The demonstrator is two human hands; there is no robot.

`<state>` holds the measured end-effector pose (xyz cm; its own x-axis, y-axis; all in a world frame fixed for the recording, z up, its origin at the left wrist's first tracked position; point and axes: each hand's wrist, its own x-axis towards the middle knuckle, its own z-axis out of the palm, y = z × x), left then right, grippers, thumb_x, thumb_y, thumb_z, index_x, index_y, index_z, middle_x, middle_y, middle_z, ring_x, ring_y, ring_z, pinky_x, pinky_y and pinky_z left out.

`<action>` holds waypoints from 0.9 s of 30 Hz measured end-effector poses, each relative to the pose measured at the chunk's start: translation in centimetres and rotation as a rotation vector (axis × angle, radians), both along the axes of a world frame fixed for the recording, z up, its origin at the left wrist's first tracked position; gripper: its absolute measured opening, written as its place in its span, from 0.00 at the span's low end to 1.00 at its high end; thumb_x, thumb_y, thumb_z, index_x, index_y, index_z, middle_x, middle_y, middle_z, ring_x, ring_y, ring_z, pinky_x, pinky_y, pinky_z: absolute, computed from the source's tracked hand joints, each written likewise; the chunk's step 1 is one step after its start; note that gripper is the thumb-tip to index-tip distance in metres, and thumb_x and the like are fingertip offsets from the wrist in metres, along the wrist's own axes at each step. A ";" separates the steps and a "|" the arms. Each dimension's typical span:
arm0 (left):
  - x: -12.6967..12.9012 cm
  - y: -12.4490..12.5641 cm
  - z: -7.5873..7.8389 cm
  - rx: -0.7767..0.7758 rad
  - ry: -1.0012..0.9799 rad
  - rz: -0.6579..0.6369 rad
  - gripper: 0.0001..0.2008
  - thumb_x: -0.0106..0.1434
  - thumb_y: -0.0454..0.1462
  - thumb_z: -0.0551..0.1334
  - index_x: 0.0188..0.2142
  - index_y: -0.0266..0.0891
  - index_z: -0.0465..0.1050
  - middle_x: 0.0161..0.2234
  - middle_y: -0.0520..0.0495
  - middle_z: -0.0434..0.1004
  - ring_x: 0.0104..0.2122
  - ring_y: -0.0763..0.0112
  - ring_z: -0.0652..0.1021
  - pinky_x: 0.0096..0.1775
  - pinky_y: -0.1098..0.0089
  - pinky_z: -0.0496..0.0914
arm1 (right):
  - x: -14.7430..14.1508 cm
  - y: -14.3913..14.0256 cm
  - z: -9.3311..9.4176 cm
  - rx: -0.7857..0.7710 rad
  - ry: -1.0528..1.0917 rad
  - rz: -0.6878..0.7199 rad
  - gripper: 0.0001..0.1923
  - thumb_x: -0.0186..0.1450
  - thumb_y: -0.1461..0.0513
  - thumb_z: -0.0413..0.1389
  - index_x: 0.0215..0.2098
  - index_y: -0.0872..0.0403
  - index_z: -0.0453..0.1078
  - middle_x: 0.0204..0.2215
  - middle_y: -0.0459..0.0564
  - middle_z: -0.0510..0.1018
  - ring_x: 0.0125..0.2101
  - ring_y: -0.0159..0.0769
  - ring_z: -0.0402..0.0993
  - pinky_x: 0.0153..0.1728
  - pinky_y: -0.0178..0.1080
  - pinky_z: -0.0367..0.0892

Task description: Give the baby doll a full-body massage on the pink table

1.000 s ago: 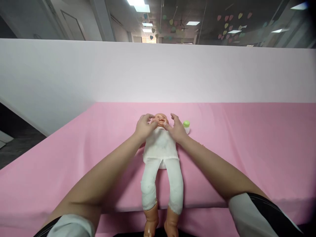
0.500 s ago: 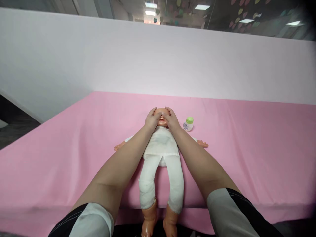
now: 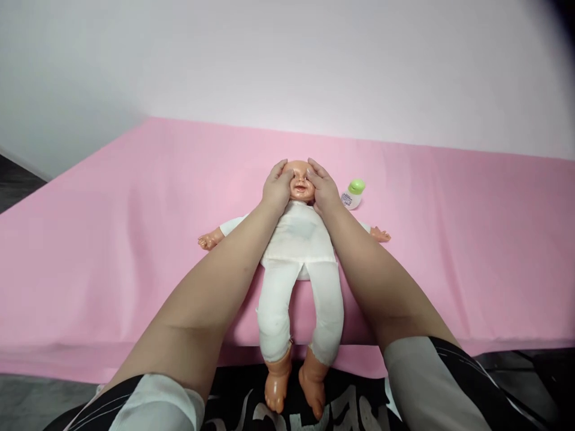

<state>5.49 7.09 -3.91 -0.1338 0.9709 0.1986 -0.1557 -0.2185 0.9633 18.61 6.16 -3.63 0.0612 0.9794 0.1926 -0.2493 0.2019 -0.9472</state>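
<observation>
Pink table cover (image 3: 112, 239) spans the surface, white partition (image 3: 287, 60) behind it. Your left hand (image 3: 277, 187) lies flat on the doll (image 3: 299, 239) face, fingers loosely spread, gripping nothing. Doll lies face-up mid-table, feet over the near edge. Your right hand (image 3: 321, 188) mirrors it. Green-capped bottle (image 3: 353, 194) stands just beside that hand.

1. We see the doll (image 3: 299, 239) lying on its back on the desk (image 3: 112, 239), head away from us — feet hanging over the near edge.
2. Our left hand (image 3: 277, 187) rests on the left side of its face, our right hand (image 3: 321, 188) on the right side.
3. The small bottle (image 3: 353, 194) sits on the desk just right of the head — beside our right hand.
4. A wall (image 3: 287, 66) rises behind the desk.
</observation>
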 end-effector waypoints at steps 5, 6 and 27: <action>-0.5 0.6 -0.2 -0.005 -0.158 -0.089 0.27 0.72 0.42 0.65 0.67 0.36 0.70 0.66 0.38 0.74 0.65 0.52 0.75 0.68 0.53 0.67 | 1.6 1.0 -0.9 0.037 0.073 0.142 0.34 0.71 0.51 0.61 0.72 0.49 0.65 0.64 0.51 0.77 0.65 0.48 0.75 0.65 0.58 0.70; -0.6 0.6 -0.3 -0.002 -0.176 -0.097 0.26 0.72 0.42 0.64 0.66 0.36 0.71 0.65 0.40 0.74 0.66 0.52 0.75 0.68 0.53 0.67 | 1.9 1.1 -1.1 0.045 0.087 0.170 0.34 0.72 0.51 0.60 0.73 0.51 0.64 0.65 0.51 0.75 0.66 0.49 0.73 0.65 0.60 0.69; -0.3 0.4 0.0 0.004 -0.135 -0.046 0.21 0.61 0.42 0.72 0.54 0.43 0.78 0.49 0.46 0.80 0.52 0.57 0.81 0.58 0.59 0.76 | 0.8 1.9 -1.7 0.101 0.129 -0.007 0.35 0.54 0.46 0.77 0.55 0.47 0.76 0.55 0.49 0.80 0.61 0.49 0.76 0.65 0.56 0.72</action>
